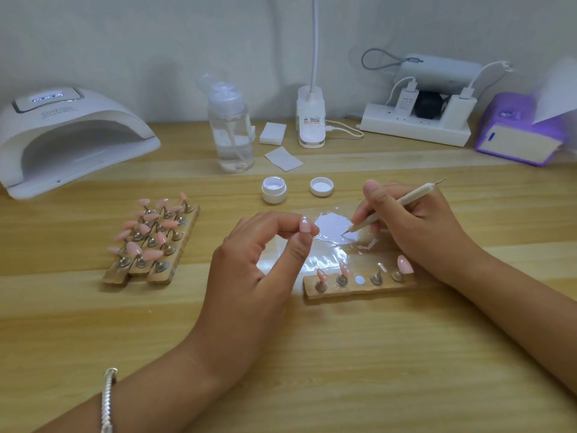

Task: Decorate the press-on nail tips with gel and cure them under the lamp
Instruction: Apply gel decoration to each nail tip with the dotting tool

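Wooden table [343, 370], open white jar [274, 195] of pale gel [273, 183], lid [321, 186] beside it

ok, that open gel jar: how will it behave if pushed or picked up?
The gel jar is small and squat, so a push probably slides it on the smooth wooden table rather than tipping it. It looks like light plastic, likely easy to knock. Its lid lies apart beside it, so tilting could spill gel.

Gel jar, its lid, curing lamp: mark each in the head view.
gel jar [274, 184], head view, open top
lid [321, 185], head view, upturned inside
curing lamp [93, 115], head view, dome above the opening
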Demonstrator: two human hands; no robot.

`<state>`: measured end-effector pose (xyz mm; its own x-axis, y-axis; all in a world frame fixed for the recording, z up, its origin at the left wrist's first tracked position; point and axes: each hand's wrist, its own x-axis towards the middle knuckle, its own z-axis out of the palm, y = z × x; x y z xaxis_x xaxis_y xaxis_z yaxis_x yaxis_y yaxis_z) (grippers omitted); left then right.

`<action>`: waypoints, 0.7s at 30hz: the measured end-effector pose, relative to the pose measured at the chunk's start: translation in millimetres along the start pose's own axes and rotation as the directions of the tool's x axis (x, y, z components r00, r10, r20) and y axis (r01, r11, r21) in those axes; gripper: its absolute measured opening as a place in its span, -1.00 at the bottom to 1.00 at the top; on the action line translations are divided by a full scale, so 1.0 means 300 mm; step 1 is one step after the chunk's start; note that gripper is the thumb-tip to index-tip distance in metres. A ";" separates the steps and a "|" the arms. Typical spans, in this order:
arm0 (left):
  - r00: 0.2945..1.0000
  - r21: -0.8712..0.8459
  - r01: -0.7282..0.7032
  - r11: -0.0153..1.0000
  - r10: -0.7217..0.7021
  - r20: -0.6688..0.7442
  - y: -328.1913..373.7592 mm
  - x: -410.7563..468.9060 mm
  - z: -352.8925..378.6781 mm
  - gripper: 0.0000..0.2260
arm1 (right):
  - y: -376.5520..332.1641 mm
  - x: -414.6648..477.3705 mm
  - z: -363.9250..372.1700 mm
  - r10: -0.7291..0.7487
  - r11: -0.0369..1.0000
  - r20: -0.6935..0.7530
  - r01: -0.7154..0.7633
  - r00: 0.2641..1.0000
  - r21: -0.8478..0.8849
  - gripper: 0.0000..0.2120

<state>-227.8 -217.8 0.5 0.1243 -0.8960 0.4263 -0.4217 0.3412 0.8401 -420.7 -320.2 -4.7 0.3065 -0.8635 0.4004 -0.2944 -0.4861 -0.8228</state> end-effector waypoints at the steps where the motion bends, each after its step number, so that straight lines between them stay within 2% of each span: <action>1: 1.000 0.002 -0.001 1.000 0.001 -0.002 0.000 0.000 0.001 -0.90 | 0.001 -0.001 -0.001 0.000 1.000 -0.005 0.000 1.000 0.008 -0.57; 21: 1.000 0.008 -0.004 1.000 0.004 0.006 0.001 0.000 0.000 -0.90 | 0.005 -0.001 0.000 0.026 1.000 -0.006 -0.026 1.000 0.009 -0.57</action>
<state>-227.8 -217.7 0.6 0.1172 -0.8964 0.4276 -0.4291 0.3426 0.8358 -421.1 -320.7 -6.0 0.2933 -0.8767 0.3813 -0.2943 -0.4623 -0.8364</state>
